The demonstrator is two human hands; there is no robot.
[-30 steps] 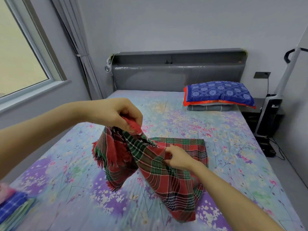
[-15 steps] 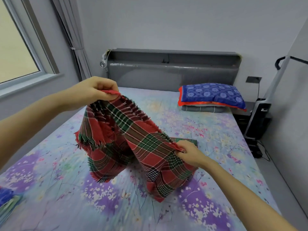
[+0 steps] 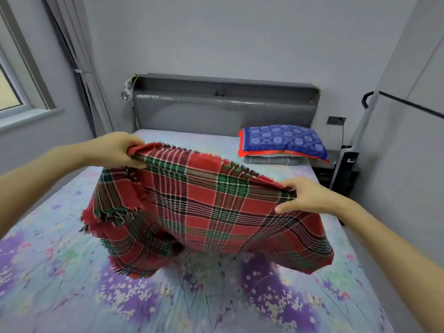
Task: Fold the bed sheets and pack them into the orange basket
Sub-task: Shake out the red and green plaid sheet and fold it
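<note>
A red and green plaid sheet (image 3: 199, 212) with fringed edges hangs stretched in the air above the bed (image 3: 60, 284). My left hand (image 3: 115, 150) grips its upper left corner. My right hand (image 3: 302, 195) pinches the upper edge at the right, lower than the left. The cloth droops between and below the hands, and its lower folds hang close to the flowered bedspread. No orange basket is in view.
A blue patterned pillow (image 3: 283, 141) with an orange border lies on a grey pillow at the bed's far right, before the grey headboard (image 3: 223, 109). A window (image 3: 12, 92) and curtain are at the left. A dark appliance (image 3: 346, 169) stands by the right wall.
Both hands have moved apart and upward, spreading the bunched sheet out wide between them. The sheet has lifted off the bed. The view has tilted up and the stack at lower left has left the frame.
</note>
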